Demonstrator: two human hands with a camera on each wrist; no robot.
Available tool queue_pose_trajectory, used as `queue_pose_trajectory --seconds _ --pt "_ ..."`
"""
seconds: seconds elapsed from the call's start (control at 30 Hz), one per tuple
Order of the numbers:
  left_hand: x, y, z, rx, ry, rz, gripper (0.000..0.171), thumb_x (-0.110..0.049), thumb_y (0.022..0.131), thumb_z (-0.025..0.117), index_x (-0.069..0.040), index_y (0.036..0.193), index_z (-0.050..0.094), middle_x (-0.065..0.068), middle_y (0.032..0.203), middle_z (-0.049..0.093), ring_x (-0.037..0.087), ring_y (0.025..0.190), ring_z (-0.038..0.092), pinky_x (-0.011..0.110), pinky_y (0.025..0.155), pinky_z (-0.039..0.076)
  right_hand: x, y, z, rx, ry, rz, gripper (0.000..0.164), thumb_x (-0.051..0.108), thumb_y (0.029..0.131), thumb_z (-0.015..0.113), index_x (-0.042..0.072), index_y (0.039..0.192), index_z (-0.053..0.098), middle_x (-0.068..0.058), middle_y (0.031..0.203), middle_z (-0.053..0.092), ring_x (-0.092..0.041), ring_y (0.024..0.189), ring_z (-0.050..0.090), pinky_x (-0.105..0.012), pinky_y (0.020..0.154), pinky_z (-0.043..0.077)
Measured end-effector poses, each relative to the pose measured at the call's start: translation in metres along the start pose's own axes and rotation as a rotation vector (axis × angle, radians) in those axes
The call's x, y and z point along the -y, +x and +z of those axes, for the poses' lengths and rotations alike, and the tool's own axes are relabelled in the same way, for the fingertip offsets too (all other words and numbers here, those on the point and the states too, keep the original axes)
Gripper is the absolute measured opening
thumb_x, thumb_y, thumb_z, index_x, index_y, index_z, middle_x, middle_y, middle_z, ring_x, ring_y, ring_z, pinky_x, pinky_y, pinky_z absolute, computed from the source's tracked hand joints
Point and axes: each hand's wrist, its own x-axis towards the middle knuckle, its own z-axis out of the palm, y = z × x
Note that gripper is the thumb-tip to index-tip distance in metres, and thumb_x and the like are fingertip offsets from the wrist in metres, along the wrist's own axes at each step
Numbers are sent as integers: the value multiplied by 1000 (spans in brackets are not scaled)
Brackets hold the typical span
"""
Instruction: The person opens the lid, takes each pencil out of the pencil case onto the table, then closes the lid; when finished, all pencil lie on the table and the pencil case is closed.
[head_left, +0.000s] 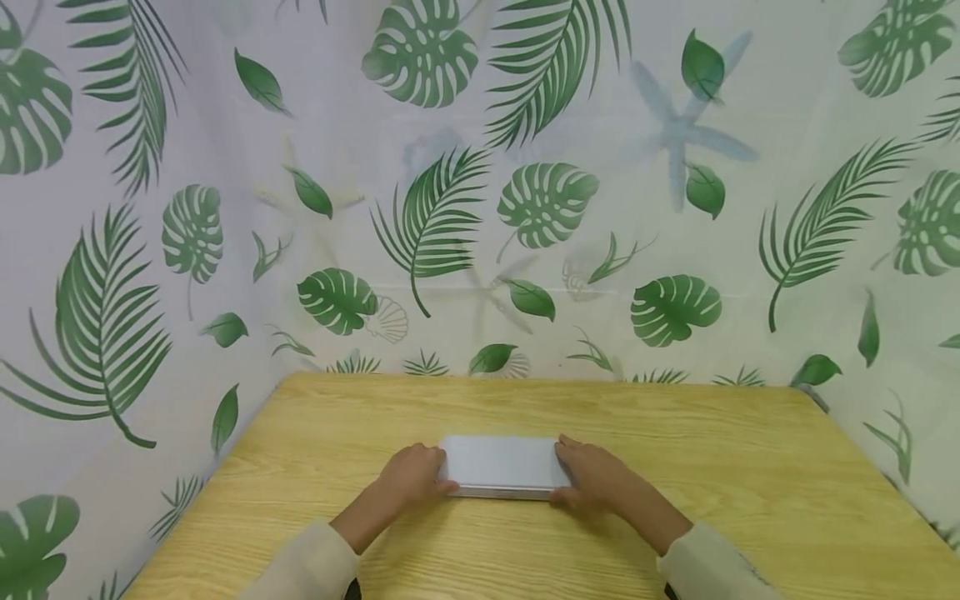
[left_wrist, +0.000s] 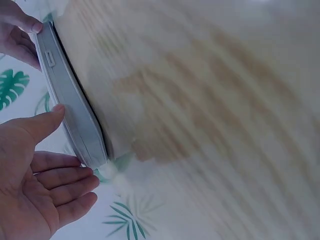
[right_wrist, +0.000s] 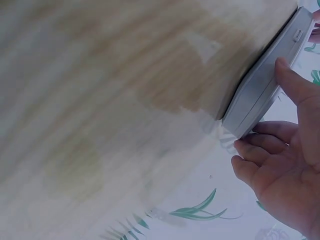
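A flat, rectangular case (head_left: 502, 462), pale white on top with a grey side, lies on the wooden table in the head view. My left hand (head_left: 414, 477) grips its left end, with the thumb on the front side and the fingers around the end. At the opposite end my right hand (head_left: 596, 479) holds it in a mirrored way. In the left wrist view a small latch-like piece (left_wrist: 49, 58) shows midway along the grey side (left_wrist: 70, 100) of the case. The case looks closed, and its contents are hidden.
The wood-grain table (head_left: 735, 483) stretches around the case on all sides. A white curtain (head_left: 465, 250) printed with green leaves hangs behind the table and along its left and right edges.
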Motion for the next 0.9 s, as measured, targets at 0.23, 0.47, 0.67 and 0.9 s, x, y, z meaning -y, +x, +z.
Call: queue_pose_trajectory --seconds 0.23,0.47,0.67,0.9 --pt "-15 -9 -1 -34 14 54 44 -40 79 74 0 95 68 5 77 67 9 62 54 21 54 45 -5 -22 -3 -40 -11 -35 78 41 81 72 -13 131 45 -33 138 44 -46 124 48 -53 105 39" --pt "-6 -8 0 -5 -103 49 60 -50 73 78 -1 104 60 6 92 65 13 75 58 25 63 49 10 -18 -5 -86 -67 -118 84 47 83 68 -14 135 42 -30 140 43 -42 129 45 -51 107 39" --pt "8 -3 3 96 -257 68 104 -51 73 77 11 142 29 27 145 39 38 131 44 44 106 42 30 -9 2 -101 -142 -191 76 49 90 58 -10 136 43 -26 141 45 -39 131 45 -50 106 40" --pt "9 1 9 130 -370 89 107 -45 73 79 10 146 22 26 148 34 38 135 39 47 109 38 38 2 17 -142 -338 -244 69 48 89 59 -9 128 52 -27 130 55 -37 121 55 -45 98 48"
